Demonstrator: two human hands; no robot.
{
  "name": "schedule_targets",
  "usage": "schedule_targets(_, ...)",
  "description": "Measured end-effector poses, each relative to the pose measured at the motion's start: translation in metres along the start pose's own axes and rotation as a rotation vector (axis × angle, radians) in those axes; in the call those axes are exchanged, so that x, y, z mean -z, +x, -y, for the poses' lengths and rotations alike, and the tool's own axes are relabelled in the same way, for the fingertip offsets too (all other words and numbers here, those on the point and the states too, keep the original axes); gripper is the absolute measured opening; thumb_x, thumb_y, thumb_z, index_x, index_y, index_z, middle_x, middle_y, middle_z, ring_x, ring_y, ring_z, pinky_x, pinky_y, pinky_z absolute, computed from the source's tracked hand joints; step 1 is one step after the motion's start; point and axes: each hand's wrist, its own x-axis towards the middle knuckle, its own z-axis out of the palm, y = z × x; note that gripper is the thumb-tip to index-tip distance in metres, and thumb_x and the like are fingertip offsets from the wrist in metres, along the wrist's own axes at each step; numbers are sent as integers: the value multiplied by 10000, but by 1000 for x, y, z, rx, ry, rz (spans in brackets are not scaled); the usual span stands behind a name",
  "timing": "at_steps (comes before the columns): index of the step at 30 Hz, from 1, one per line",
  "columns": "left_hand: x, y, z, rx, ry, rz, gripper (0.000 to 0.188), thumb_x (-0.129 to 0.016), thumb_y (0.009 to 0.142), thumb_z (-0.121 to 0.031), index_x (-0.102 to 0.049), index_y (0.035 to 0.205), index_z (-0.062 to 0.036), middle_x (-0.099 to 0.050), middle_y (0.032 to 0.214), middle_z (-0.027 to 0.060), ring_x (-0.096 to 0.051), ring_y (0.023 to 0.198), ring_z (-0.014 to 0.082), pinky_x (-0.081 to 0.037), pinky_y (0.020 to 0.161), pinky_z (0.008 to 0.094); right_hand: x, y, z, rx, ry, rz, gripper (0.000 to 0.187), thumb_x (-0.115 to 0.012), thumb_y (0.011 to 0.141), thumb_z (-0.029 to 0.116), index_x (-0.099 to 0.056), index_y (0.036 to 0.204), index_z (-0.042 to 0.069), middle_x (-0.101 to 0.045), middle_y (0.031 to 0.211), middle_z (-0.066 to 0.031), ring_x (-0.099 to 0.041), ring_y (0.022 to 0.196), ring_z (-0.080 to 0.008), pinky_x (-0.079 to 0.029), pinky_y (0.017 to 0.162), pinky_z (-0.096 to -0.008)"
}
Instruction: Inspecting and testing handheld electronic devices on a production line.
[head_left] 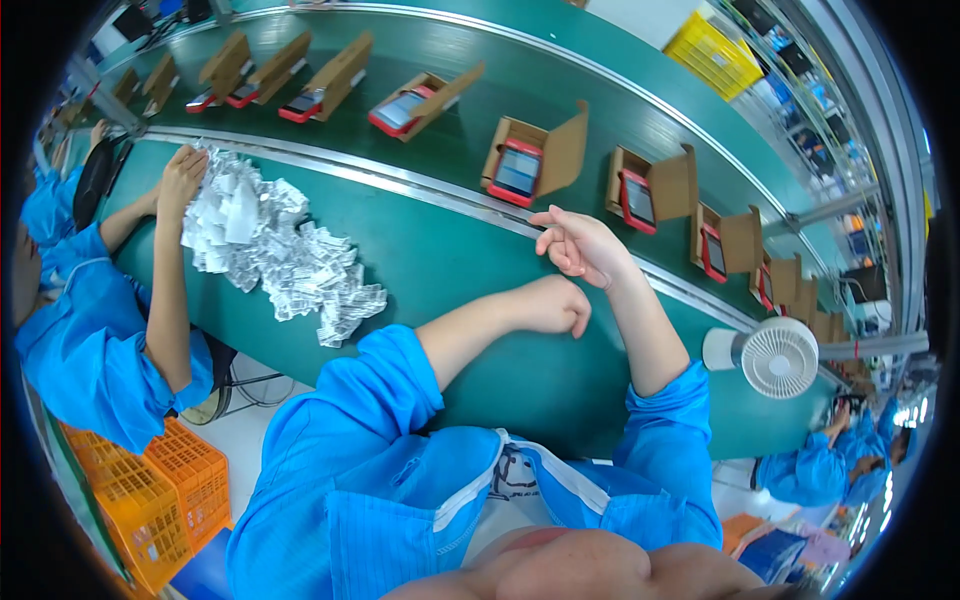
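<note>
Head view: right hand [580,245] near the red-cased handheld [519,168]

The red-cased handheld lies in an open carton [566,152], beyond the metal rail [400,181] along the table's [450,255] far edge, ahead and slightly left of the right hand's fingertips. Its long axis points roughly away from the person. The right hand is nearer, index finger extended, others loosely curled, pinching nothing visible. The left hand [553,303] has its fingers folded in; any contents are hidden. Bare tabletop separates it from the silvery packets [290,255].
</note>
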Motion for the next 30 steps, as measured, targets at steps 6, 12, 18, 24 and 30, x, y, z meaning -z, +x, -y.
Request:
schedule_targets(6, -6, 1, -3, -41, 54, -46, 193, -497, 680, -39, -683, 671, -89, -676, 712, 57, -648, 705, 236, -503, 675, 379, 10, 48, -15, -123, 365, 140, 475, -366, 1015, 343, -601, 953, -65, -606, 701, -72, -517, 513, -103, -385, 377, -190)
schedule_targets(12, 0, -2, -15, 42, 15, -50, 217, -491, 677, -31, -699, 691, -92, -675, 704, 56, -641, 685, 224, -493, 644, 371, 8, 38, -12, 20, 199, 2, 343, -431, 999, 242, -594, 857, -24, -618, 704, -64, -534, 524, -99, -397, 408, -190)
schedule_targets(18, 2, 1, -7, 76, -56, -78, 221, -490, 677, -15, -700, 705, -79, -668, 705, 65, -627, 672, 201, -485, 628, 353, 8, -4, 10, 7, 195, 89, 261, -439, 976, 160, -535, 939, -81, -625, 713, -162, -530, 419, -177, -413, 354, -237)
schedule_targets(24, 11, 4, -7, 131, -593, -275, 159, -514, 838, -144, -627, 917, -66, -636, 775, 51, -610, 673, 144, -448, 532, 259, 2, -65, 6, 65, 187, 309, 365, -471, 931, 123, -387, 1137, -167, -606, 722, -268, -559, 410, -261, -441, 338, -270)
schedule_targets(30, 31, -5, -9, 105, -1268, -316, 530, -249, 974, -570, -591, 1093, -182, -652, 927, -4, -599, 781, 81, -400, 473, 237, 18, -93, -21, 146, 34, 209, 422, -531, 945, 196, -394, 1231, -84, -629, 755, -215, -604, 472, -244, -479, 385, -270)
